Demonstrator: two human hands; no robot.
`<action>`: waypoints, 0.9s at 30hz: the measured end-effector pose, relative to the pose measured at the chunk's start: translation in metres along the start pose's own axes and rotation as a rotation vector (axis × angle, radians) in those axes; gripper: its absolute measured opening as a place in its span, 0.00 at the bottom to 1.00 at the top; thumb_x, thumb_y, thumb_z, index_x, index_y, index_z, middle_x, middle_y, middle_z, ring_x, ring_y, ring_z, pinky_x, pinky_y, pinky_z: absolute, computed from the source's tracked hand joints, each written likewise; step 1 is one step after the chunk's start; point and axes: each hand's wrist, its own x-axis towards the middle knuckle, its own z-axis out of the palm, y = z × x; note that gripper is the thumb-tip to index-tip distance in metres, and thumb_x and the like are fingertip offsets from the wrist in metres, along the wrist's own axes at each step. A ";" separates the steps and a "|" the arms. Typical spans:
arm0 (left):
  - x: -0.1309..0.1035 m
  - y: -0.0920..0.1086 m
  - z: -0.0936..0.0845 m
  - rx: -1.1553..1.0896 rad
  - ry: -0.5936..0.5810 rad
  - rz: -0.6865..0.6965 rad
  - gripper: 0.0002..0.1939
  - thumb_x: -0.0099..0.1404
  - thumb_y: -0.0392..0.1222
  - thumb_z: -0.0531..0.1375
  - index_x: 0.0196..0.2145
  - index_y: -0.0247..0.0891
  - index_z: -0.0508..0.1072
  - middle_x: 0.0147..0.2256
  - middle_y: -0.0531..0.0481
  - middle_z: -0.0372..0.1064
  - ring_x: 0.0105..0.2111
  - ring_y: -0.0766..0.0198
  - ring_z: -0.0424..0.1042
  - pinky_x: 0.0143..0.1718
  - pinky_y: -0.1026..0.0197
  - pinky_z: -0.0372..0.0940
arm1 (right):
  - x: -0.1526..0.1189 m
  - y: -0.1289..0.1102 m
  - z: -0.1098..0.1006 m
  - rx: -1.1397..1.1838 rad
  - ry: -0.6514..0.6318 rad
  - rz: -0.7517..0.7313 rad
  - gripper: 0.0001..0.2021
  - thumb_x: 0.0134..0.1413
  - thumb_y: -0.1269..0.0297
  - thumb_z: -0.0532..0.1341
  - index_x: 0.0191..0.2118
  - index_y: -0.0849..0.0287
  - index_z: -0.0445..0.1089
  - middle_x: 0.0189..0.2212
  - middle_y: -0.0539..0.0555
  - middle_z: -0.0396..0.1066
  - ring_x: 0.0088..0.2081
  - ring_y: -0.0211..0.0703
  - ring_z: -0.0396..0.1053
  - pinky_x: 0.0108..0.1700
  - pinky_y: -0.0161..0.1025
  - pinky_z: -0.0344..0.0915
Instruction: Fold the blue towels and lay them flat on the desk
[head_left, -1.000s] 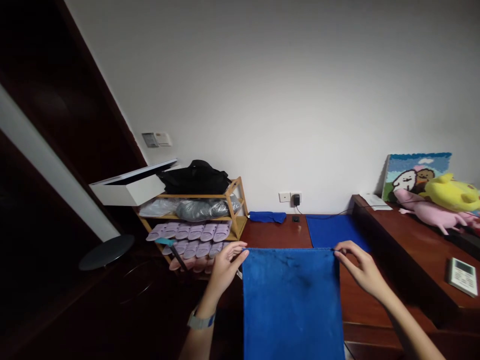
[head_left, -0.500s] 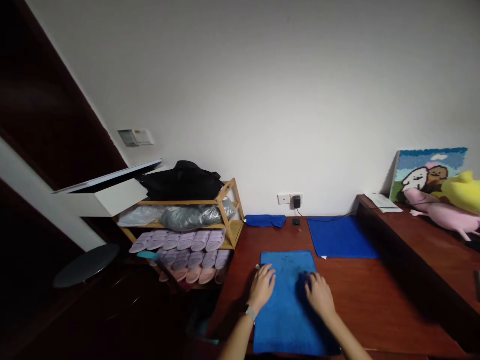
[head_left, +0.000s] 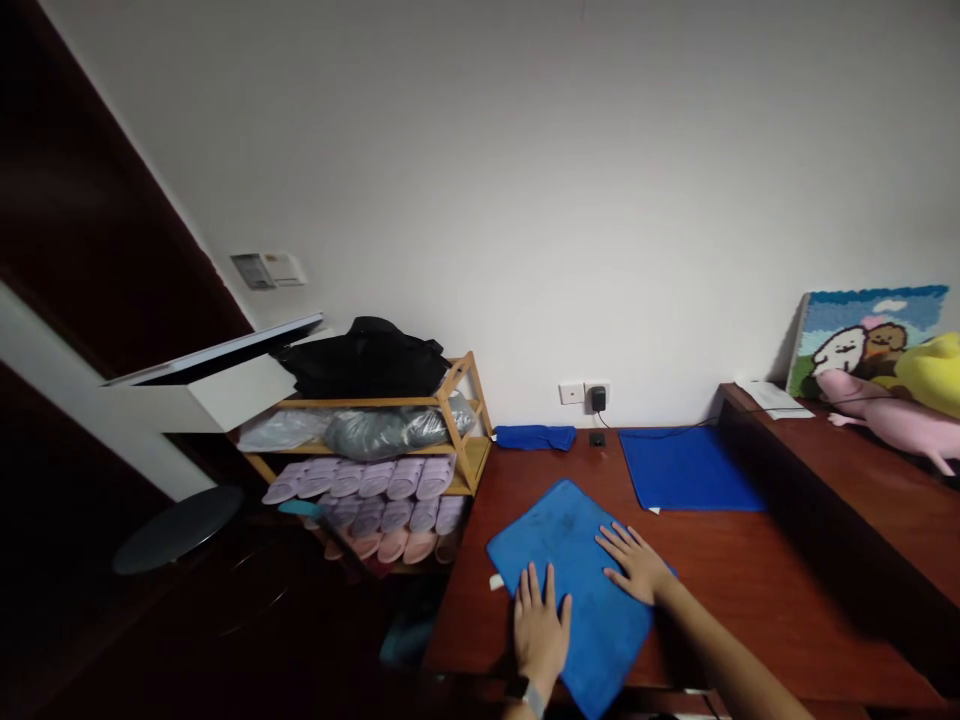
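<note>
A light blue cloth (head_left: 574,560) lies spread on the reddish-brown desk (head_left: 720,590), turned at an angle so one corner points toward the wall and another hangs at the desk's front edge. My left hand (head_left: 541,625) rests flat on its near left part, fingers spread. On the right side of the cloth, my right hand (head_left: 634,562) also lies flat with fingers apart. A small white tag (head_left: 496,581) sticks out at the cloth's left edge. Neither hand grips anything.
A darker blue cloth (head_left: 686,470) lies flat at the back right, and a folded blue cloth (head_left: 534,437) sits by the wall. Left of the desk stands a wooden rack (head_left: 466,420) with slippers and a black bag (head_left: 367,360). A raised ledge (head_left: 862,470) on the right holds plush toys.
The light blue cloth has turned from nearly square with the desk to a diagonal position. My left hand has moved nearer to me; both hands have flattened onto the cloth.
</note>
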 end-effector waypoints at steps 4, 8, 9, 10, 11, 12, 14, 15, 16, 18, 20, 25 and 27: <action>-0.031 0.017 -0.013 0.001 -0.047 -0.036 0.25 0.71 0.53 0.52 0.57 0.41 0.77 0.57 0.34 0.74 0.56 0.39 0.72 0.53 0.40 0.67 | 0.002 -0.007 0.003 -0.063 0.071 0.101 0.32 0.65 0.51 0.51 0.72 0.48 0.53 0.75 0.48 0.39 0.75 0.52 0.32 0.74 0.56 0.31; -0.010 0.008 -0.036 -0.081 0.019 0.165 0.23 0.74 0.49 0.49 0.59 0.45 0.75 0.60 0.44 0.72 0.61 0.49 0.68 0.62 0.45 0.62 | -0.029 -0.025 0.055 -0.130 0.268 0.487 0.32 0.69 0.50 0.42 0.73 0.56 0.50 0.75 0.52 0.42 0.75 0.54 0.35 0.74 0.58 0.33; -0.001 0.003 -0.038 -0.096 0.019 0.233 0.24 0.75 0.51 0.49 0.63 0.46 0.71 0.64 0.45 0.67 0.64 0.50 0.64 0.64 0.45 0.60 | -0.037 -0.026 0.065 -0.135 0.270 0.537 0.33 0.69 0.48 0.41 0.74 0.57 0.48 0.74 0.53 0.42 0.75 0.55 0.35 0.74 0.58 0.33; 0.008 -0.003 -0.038 -0.102 0.007 0.294 0.26 0.75 0.53 0.50 0.66 0.48 0.67 0.67 0.47 0.62 0.67 0.50 0.61 0.66 0.44 0.57 | -0.043 -0.025 0.072 -0.135 0.262 0.562 0.34 0.69 0.46 0.40 0.74 0.57 0.47 0.74 0.53 0.42 0.75 0.55 0.35 0.74 0.59 0.33; 0.014 -0.007 -0.036 -0.102 -0.012 0.340 0.27 0.75 0.54 0.50 0.68 0.51 0.63 0.70 0.48 0.58 0.68 0.50 0.58 0.68 0.43 0.55 | -0.048 -0.022 0.075 -0.131 0.248 0.565 0.35 0.69 0.45 0.40 0.74 0.57 0.46 0.75 0.53 0.41 0.75 0.54 0.35 0.74 0.59 0.34; 0.017 -0.010 -0.032 -0.096 -0.031 0.363 0.28 0.75 0.55 0.50 0.69 0.53 0.59 0.71 0.50 0.54 0.69 0.50 0.56 0.68 0.41 0.54 | -0.050 -0.018 0.074 -0.125 0.234 0.552 0.35 0.69 0.44 0.40 0.74 0.55 0.45 0.75 0.51 0.41 0.75 0.53 0.35 0.74 0.58 0.33; 0.014 -0.012 -0.018 -0.083 -0.044 0.337 0.29 0.75 0.56 0.49 0.71 0.55 0.55 0.72 0.51 0.51 0.70 0.50 0.53 0.69 0.39 0.52 | -0.049 -0.008 0.064 -0.109 0.204 0.515 0.35 0.69 0.43 0.39 0.74 0.53 0.44 0.75 0.48 0.40 0.75 0.51 0.34 0.74 0.57 0.32; 0.009 -0.010 -0.010 -0.079 -0.037 0.300 0.29 0.76 0.56 0.48 0.71 0.55 0.54 0.72 0.51 0.50 0.71 0.50 0.52 0.69 0.39 0.51 | -0.047 -0.004 0.058 -0.102 0.187 0.499 0.34 0.69 0.43 0.39 0.74 0.51 0.44 0.75 0.47 0.40 0.75 0.51 0.34 0.74 0.56 0.32; 0.003 -0.006 -0.002 -0.077 -0.024 0.258 0.29 0.76 0.56 0.48 0.71 0.55 0.53 0.72 0.51 0.49 0.71 0.49 0.51 0.70 0.39 0.51 | -0.045 0.000 0.051 -0.096 0.171 0.487 0.34 0.69 0.43 0.39 0.74 0.50 0.43 0.75 0.46 0.40 0.75 0.51 0.34 0.74 0.56 0.32; -0.011 0.003 0.011 -0.071 0.014 0.175 0.30 0.75 0.56 0.48 0.72 0.55 0.51 0.73 0.52 0.48 0.72 0.49 0.50 0.70 0.38 0.49 | -0.040 0.005 0.042 -0.081 0.140 0.477 0.33 0.69 0.44 0.40 0.74 0.48 0.43 0.75 0.44 0.39 0.75 0.52 0.33 0.74 0.57 0.32; -0.021 0.012 0.019 -0.060 0.048 0.119 0.30 0.75 0.55 0.48 0.72 0.55 0.50 0.73 0.51 0.47 0.72 0.48 0.49 0.71 0.37 0.47 | -0.035 0.008 0.037 -0.067 0.124 0.477 0.33 0.69 0.45 0.40 0.74 0.47 0.44 0.75 0.43 0.39 0.75 0.52 0.33 0.74 0.57 0.32; -0.019 0.017 0.019 -0.056 0.039 0.134 0.32 0.74 0.54 0.50 0.72 0.54 0.48 0.73 0.50 0.46 0.72 0.46 0.47 0.71 0.35 0.46 | -0.016 0.014 0.031 -0.058 0.155 0.519 0.34 0.70 0.47 0.37 0.75 0.54 0.40 0.75 0.47 0.36 0.75 0.48 0.33 0.74 0.52 0.34; -0.015 0.014 0.016 -0.075 0.013 0.159 0.32 0.74 0.54 0.50 0.72 0.54 0.48 0.73 0.50 0.45 0.72 0.45 0.46 0.71 0.34 0.46 | -0.008 0.018 0.030 -0.059 0.148 0.553 0.34 0.70 0.48 0.36 0.75 0.57 0.39 0.75 0.49 0.37 0.75 0.48 0.33 0.74 0.51 0.34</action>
